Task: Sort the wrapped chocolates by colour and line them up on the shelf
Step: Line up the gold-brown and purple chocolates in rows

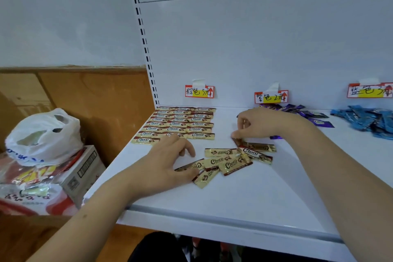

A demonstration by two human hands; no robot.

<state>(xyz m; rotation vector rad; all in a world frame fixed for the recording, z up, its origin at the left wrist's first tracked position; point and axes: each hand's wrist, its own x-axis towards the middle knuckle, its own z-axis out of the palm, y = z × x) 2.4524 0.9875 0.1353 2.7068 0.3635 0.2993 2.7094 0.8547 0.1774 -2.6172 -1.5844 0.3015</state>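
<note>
Gold-and-brown Choco bars lie in neat rows (180,123) at the back left of the white shelf (234,198). A loose heap of the same gold bars (229,161) sits mid-shelf. My left hand (170,159) rests over the heap's left end, thumb on one gold bar (191,166), fingers loosely curled. My right hand (255,123) pinches the end of a gold bar (257,146) at the heap's right. Purple bars (306,112) lie behind my right hand. Blue bars (368,121) are piled at the far right.
Three handwritten colour labels (199,91) (271,97) (370,90) are taped to the back panel. Left of the shelf, a white plastic bag (44,134) sits on a carton (85,168) with snack packs. The shelf's front edge (212,221) runs below my arms.
</note>
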